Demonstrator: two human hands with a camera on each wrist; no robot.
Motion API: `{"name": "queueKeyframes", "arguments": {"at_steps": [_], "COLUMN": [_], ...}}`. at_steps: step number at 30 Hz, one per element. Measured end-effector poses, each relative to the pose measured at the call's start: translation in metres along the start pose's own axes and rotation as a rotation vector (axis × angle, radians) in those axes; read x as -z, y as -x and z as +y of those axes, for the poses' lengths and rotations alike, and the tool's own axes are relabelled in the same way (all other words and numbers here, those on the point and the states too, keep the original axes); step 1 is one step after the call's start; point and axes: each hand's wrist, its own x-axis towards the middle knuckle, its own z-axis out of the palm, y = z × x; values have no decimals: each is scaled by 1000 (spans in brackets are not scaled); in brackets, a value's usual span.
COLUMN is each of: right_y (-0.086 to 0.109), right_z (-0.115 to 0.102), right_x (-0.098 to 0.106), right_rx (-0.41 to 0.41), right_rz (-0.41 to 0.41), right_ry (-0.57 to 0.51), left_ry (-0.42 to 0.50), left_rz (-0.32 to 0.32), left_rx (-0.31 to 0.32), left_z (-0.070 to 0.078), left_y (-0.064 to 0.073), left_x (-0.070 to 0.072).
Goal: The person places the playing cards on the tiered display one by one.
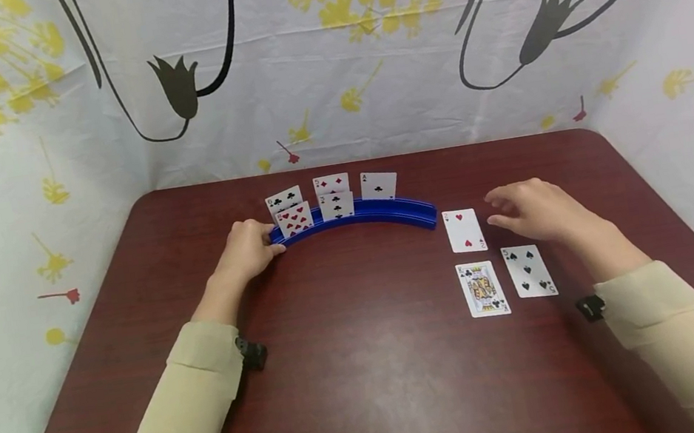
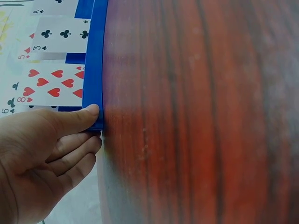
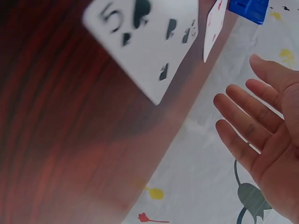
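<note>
A curved blue card holder stands near the far side of the table. My left hand pinches its left end, with the thumb on the front, as the left wrist view shows. Upright in the holder are a six of clubs, eight of hearts, five of diamonds, three of clubs and ace of clubs. My right hand hovers, fingers loosely extended and holding nothing, to the right of a two of hearts lying face up.
Nearer to me on the table lie a king of clubs and a five of spades, both face up. A white patterned cloth hangs behind the table and along its sides.
</note>
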Motion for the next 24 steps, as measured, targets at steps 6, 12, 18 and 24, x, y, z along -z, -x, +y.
{"name": "queueKeyframes", "arguments": {"at_steps": [6,12,18,24], "right_y": [13,23,32,41], "right_z": [6,8,9,10], "right_x": [-3,-5,-5,-6], "right_rx": [-6,-15,-34,-37], "right_rz": [-44,-86,-153,-185], "right_ry": [20,38,34,61], "left_ry": [4,-5,-9,-11], "left_rz": [-4,-9,-11,-6], "left_rx": [5,6,8,3], "left_z": [-1,0,0,1], "left_y": [-1,0,1,2], "left_x": [-1,0,1,1]}}
